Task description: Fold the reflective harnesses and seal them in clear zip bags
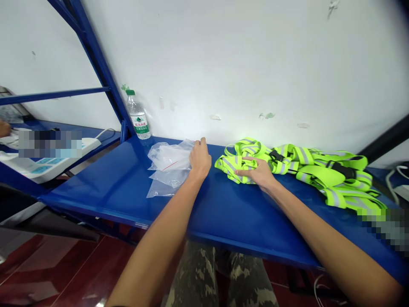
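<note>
My left hand [200, 158] is closed at the right edge of a small pile of clear zip-lock bags [172, 160], its fingers curled on the top bag. Thin red lines mark the bags' seals. My right hand [261, 172] grips a bunched-up neon yellow reflective strap harness [234, 166], thumb on the near side and fingers partly hidden in the folds. More harnesses [335, 177] of the same kind, with grey stripes and black buckles, lie heaped to the right of that hand.
A water bottle [139, 117] with a green cap stands against the wall at the back left of the blue table [105, 183]. Blue frame posts [99, 55] rise at the left. Beyond them, a white device [47, 164] sits on another table, with part of another person's hand [4, 128].
</note>
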`<state>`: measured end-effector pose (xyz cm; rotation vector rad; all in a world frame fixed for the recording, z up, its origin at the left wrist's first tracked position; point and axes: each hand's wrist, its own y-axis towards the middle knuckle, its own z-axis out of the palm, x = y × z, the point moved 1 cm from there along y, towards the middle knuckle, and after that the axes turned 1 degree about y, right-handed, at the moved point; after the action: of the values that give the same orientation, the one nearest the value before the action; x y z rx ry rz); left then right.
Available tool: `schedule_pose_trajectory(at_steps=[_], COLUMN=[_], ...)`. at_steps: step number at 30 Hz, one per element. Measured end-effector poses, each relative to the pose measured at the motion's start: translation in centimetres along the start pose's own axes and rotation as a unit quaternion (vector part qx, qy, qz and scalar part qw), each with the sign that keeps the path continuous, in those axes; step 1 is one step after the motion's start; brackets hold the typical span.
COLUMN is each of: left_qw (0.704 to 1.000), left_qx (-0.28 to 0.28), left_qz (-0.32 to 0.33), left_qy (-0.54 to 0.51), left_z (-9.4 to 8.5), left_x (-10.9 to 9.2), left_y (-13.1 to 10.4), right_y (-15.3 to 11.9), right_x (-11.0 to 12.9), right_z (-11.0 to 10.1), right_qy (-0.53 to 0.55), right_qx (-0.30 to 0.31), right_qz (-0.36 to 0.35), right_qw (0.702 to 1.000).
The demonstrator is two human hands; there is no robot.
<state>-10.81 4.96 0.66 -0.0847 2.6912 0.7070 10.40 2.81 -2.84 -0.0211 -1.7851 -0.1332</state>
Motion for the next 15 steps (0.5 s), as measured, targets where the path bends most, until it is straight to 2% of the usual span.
schedule_pose_trajectory(at_steps=[6,11,15], left_qw=[0.996,0.997,0.995], left_qx=[-0.050,-0.019,0.026], left_qz=[-0.003,-0.045,-0.067], left_qy=[0.068,0.064,0.071], left_z=[0.1,0.1,-0.2], left_x=[0.0,0.8,1.2], left_y=[0.1,0.8,1.2], right_y=[-0.9,-1.4,-1.4], right_x=[0.8,1.2,1.0], right_z=[-1.5,-1.6,-1.4], right_qy=[0.031,0.033,0.018], right_qx=[-0.035,-0.037,-0.035], right_qz=[0.007,0.015,0.007], right_qw=[0.999,0.999,0.999])
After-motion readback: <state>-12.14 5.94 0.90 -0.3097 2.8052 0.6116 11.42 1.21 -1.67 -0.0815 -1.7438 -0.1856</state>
